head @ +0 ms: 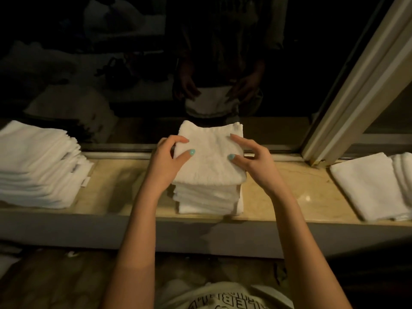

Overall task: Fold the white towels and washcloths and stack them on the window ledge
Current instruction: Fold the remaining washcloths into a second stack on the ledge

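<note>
Head cam: both hands down on the top washcloth [209, 161] of the middle stack [207, 198], centre of the window ledge [116, 186]. L hand [167, 159] arches over the cloth's left edge, thumb & forefinger tips on top. R hand [252, 159] does likewise at the right edge, other fingers loose, off the cloth. No grip, just touching. Taller pile [38, 166] far left, flat folded towels [370, 186] far right, both well apart from the stack. Dark glass [223, 63] behind mirrors the hands.
</note>
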Action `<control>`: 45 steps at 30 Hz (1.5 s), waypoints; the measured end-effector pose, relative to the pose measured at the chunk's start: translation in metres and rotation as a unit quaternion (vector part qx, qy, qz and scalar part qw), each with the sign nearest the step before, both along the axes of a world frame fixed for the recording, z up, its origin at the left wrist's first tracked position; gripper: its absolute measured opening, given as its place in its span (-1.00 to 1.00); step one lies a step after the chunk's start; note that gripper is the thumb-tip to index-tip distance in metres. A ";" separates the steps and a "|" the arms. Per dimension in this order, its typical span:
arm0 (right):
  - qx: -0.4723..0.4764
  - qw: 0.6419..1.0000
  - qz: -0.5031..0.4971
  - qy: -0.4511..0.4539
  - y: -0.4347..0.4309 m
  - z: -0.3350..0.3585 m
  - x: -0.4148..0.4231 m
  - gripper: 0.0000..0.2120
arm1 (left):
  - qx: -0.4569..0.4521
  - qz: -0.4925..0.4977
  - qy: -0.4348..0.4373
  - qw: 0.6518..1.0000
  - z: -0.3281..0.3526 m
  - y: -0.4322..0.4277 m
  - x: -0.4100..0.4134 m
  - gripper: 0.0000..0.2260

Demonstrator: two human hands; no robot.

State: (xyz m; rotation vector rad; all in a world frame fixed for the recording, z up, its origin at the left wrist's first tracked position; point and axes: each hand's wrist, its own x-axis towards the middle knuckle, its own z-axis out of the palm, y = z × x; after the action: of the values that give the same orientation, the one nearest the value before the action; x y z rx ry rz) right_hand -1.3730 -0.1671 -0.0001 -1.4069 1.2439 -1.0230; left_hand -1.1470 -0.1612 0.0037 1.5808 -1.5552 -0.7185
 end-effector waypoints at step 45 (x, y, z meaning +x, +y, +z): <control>-0.030 0.926 -0.347 0.149 0.058 -0.022 -0.200 -0.71 | -0.092 -0.196 -0.122 0.969 -0.009 -0.011 -0.234 -0.76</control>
State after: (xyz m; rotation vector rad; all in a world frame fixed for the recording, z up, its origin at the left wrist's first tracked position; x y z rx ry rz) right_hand -1.5733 -0.1091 -0.0225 -1.2087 2.0373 -1.3482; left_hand -1.3806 -0.1718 -0.0052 1.2729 -2.0882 -0.5790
